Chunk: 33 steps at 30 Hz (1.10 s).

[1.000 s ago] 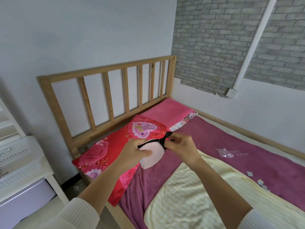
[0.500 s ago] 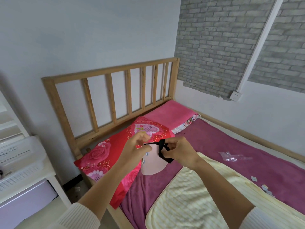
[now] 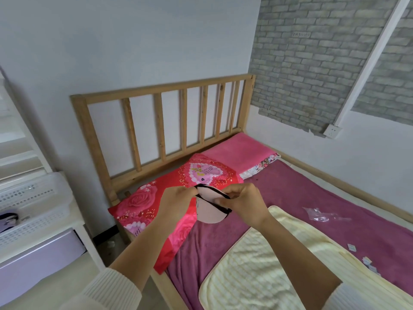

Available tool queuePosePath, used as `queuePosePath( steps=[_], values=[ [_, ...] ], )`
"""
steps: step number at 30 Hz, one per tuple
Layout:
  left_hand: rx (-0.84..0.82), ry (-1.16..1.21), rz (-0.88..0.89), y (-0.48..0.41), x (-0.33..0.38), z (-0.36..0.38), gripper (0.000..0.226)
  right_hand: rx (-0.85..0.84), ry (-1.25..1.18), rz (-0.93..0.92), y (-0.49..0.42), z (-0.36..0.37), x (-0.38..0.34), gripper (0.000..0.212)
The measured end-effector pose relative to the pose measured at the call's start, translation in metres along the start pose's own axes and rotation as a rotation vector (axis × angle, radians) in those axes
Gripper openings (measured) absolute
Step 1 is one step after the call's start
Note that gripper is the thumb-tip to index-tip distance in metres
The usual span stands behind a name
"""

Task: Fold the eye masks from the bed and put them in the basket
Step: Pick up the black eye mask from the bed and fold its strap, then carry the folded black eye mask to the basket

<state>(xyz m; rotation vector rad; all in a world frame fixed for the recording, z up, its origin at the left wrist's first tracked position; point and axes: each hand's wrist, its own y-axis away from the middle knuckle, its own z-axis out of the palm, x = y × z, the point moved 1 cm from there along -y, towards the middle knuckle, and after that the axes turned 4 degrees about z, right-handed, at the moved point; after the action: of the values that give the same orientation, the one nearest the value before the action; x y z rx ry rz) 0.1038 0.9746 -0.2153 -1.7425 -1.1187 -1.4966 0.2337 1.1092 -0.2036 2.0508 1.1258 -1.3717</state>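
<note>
While both hands pinch the pink eye mask (image 3: pixel 209 210), left hand (image 3: pixel 176 202) and right hand (image 3: pixel 244 203) gripping its black strap, the red pillow (image 3: pixel 156 198) reads "miss".

A wooden slatted headboard (image 3: pixel 165 121) stands against the pale wall, and right below it a red rose-print pillow (image 3: pixel 156 198) lies beside a pink pillow (image 3: pixel 239 148). Over the magenta sheet (image 3: pixel 312 198) there's a cream striped blanket (image 3: pixel 257 265), with a crumpled clear plastic wrapper (image 3: pixel 319 214) lying apart from it. Up on the right, grey brick wallpaper (image 3: pixel 312 63) and a white wall socket (image 3: pixel 332 131).
</note>
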Motion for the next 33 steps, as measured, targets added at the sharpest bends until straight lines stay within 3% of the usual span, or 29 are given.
queuePosePath(
  steps=[4, 10, 12, 19, 24, 33],
  values=[
    [0.044, 0.27, -0.271, -0.003, -0.012, -0.018, 0.016, -0.081, -0.143, 0.028, -0.009, 0.014, -0.002, 0.009],
    [0.14, 0.655, -0.463, -0.006, -0.031, -0.051, 0.002, -0.183, -0.256, 0.011, -0.027, 0.049, -0.01, 0.019],
    [0.192, 0.627, -0.459, -0.007, -0.037, -0.061, 0.003, -0.219, -0.28, 0.026, -0.035, 0.064, -0.011, 0.022],
    [0.306, 0.073, -0.267, -0.003, -0.04, -0.11, 0.018, -0.421, -0.35, 0.137, -0.079, 0.125, -0.02, 0.014],
    [0.357, 0.31, -0.303, 0.006, -0.059, -0.172, 0.007, -0.57, -0.372, 0.232, -0.104, 0.199, -0.036, 0.019],
    [0.488, 0.307, -0.354, -0.039, -0.137, -0.347, 0.016, -0.631, -0.359, 0.444, -0.151, 0.397, -0.078, 0.027]
  ],
)
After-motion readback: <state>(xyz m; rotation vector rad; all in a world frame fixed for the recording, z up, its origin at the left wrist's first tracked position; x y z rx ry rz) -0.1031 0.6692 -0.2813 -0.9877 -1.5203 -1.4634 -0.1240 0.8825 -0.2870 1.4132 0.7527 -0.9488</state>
